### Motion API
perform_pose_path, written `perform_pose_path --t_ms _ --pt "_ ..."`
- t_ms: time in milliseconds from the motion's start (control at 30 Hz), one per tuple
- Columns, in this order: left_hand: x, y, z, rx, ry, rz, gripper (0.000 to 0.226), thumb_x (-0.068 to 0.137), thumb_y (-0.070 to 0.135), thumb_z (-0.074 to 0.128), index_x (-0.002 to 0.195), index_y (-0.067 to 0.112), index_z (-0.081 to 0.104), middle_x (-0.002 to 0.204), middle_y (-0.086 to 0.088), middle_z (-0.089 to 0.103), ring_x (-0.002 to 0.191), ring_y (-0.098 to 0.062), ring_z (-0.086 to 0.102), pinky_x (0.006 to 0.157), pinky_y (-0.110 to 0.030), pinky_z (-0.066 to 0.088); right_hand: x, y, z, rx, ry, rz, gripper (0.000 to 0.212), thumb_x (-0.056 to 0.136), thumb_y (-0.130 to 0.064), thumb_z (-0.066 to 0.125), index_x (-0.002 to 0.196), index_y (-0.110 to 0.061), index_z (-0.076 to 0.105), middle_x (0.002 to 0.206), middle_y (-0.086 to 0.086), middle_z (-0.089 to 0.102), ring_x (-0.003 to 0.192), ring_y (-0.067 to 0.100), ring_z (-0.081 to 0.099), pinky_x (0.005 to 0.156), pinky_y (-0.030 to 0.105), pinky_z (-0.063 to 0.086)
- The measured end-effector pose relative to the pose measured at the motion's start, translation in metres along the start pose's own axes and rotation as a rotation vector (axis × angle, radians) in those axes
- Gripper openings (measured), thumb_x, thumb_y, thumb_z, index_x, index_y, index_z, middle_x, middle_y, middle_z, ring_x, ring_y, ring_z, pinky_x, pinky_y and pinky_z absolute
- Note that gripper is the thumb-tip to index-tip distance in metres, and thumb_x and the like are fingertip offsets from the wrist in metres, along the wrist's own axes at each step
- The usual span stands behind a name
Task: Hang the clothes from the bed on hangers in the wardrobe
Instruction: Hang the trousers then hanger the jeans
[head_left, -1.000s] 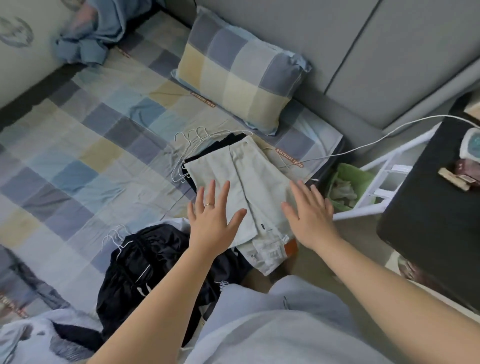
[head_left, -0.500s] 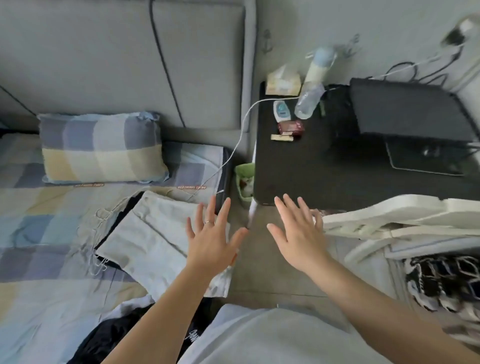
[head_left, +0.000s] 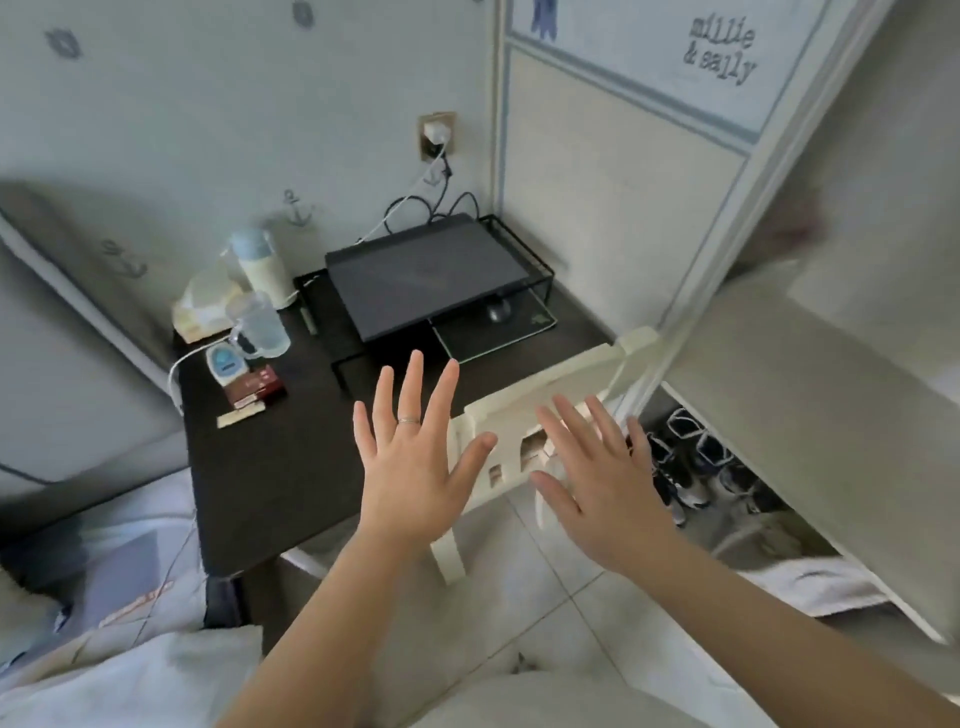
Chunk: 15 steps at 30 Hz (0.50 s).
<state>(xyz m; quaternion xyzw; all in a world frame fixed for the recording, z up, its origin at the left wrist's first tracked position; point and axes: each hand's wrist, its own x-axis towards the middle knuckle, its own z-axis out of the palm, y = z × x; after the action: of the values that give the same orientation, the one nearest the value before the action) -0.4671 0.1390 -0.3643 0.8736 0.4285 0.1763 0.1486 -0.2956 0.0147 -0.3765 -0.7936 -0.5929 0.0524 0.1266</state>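
Observation:
My left hand (head_left: 415, 462) and my right hand (head_left: 602, 483) are both held out in front of me with fingers spread and straight, holding nothing. They hover over the near edge of a black desk (head_left: 270, 467) and a white chair (head_left: 524, 421). The wardrobe (head_left: 810, 364) stands at the right, pale, with its lower shelf showing. Only a corner of the bed (head_left: 119, 566) with its checked cover shows at the lower left. No clothes from the bed and no hangers are in sight.
On the desk stand a closed laptop (head_left: 431, 275) on a wire stand, a glass mug (head_left: 260, 327), a bottle (head_left: 260, 265), a tissue pack and small boxes. Shoes (head_left: 691, 462) line the wardrobe's bottom shelf. Pale floor tiles (head_left: 535, 613) lie below my hands.
My view has swung right, away from the bed and the folded pale trousers, to the desk and wardrobe. Both hands stay spread and empty in front of me.

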Motion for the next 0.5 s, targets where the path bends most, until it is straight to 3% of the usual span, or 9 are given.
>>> perform_pose_path --t_ms 100,233,400,500 --pt "0.036 0.052 0.021 0.007 -0.038 0.148 0.075 0.093 0.075 0.018 0.158 0.041 0.0 0.166 0.009 -0.014 0.151 -0.02 -0.023 0.119 -0.05 -0.015 -0.006 0.053 -0.027 -0.021 0.064 0.115 0.063 0.098 -0.062 0.013 0.155 -0.035 0.01 0.164 -0.011 0.008 0.152 0.02 0.0 0.119 0.057 0.004" --pt "0.083 0.122 0.047 -0.023 -0.09 0.33 0.076 0.091 0.076 0.015 0.157 0.042 0.001 0.166 0.01 -0.014 0.15 -0.017 -0.026 0.119 -0.049 -0.017 -0.019 0.111 -0.068 -0.106 0.151 0.26 0.063 0.098 -0.06 0.019 0.155 -0.032 0.019 0.163 -0.008 0.019 0.151 0.024 0.011 0.117 0.056 0.006" --pt "0.14 0.219 0.069 -0.104 -0.102 0.593 0.077 0.09 0.077 0.015 0.158 0.042 0.004 0.167 0.009 -0.011 0.152 -0.021 -0.019 0.119 -0.051 -0.012 -0.041 0.169 -0.129 -0.213 0.26 0.411 0.067 0.097 -0.064 0.008 0.154 -0.031 0.018 0.164 -0.007 0.015 0.151 0.025 0.007 0.118 0.056 0.002" --pt "0.17 0.286 0.074 -0.171 -0.079 0.73 0.076 0.091 0.076 0.017 0.158 0.042 0.004 0.167 0.009 -0.009 0.153 -0.021 -0.015 0.121 -0.051 -0.009 -0.054 0.198 -0.169 -0.327 0.336 0.513 0.066 0.098 -0.063 0.012 0.154 -0.029 0.02 0.162 -0.006 0.02 0.151 0.027 0.013 0.117 0.056 0.005"
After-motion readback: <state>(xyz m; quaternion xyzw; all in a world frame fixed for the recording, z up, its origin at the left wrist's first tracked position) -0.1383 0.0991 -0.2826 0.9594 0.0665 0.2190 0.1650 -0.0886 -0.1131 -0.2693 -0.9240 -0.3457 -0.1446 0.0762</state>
